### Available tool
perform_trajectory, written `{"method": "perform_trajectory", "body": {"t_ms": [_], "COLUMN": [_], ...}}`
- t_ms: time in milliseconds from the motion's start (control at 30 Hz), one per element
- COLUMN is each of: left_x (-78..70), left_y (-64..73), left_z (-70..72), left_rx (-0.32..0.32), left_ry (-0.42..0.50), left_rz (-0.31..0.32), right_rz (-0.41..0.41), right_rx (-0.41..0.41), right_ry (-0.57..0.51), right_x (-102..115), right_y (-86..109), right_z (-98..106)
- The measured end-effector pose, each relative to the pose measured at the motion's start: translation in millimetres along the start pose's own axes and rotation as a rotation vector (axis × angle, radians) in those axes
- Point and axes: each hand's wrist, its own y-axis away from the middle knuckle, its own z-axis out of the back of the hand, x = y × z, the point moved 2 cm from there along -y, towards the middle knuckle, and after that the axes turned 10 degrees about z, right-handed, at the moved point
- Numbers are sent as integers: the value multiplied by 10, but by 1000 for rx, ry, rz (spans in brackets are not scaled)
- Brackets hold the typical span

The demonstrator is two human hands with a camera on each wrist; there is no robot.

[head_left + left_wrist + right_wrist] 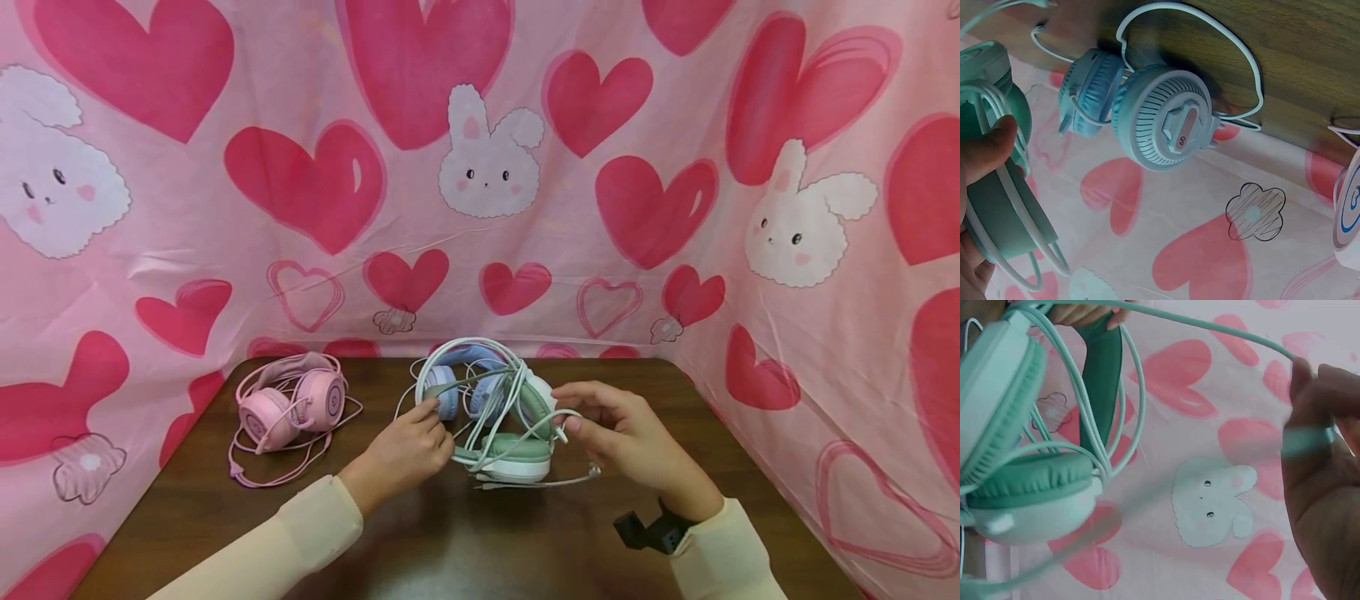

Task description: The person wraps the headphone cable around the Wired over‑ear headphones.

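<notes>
My left hand (408,450) grips the headband of green-and-white headphones (517,450), raised over the table. In the left wrist view the thumb lies across the green band (1013,212), where loops of pale cable run along it. My right hand (626,433) is to the right of the ear cups and pinches a strand of the headphones' cable (1229,328) between thumb and finger. Another length of cable sweeps blurred across the right wrist view. Both ear cups hang toward the right, with green cushions and white shells. Blue headphones (1163,115) stand behind, partly hidden in the head view.
Pink headphones (322,400) with their cable rest at the left of the dark wooden table (420,542). A pink cloth (562,225) with hearts and rabbits surrounds the back and sides. A black camera mount (652,529) is strapped to my right wrist.
</notes>
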Motion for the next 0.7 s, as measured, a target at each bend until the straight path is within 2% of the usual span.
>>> {"method": "perform_trajectory", "body": {"t_ms": [167, 400, 700], "left_x": [-20, -47, -93], "left_y": [27, 71, 110], "left_z": [42, 116, 175], "left_rx": [-23, 18, -13], "left_ry": [-4, -1, 1], "left_rz": [-35, -73, -148], "right_rz": [6, 37, -13], "right_rx": [-90, -123, -175], "right_ry": [140, 189, 248], "right_x": [9, -5, -54], "right_y": [-4, -23, -33], "right_z": [73, 120, 169]}}
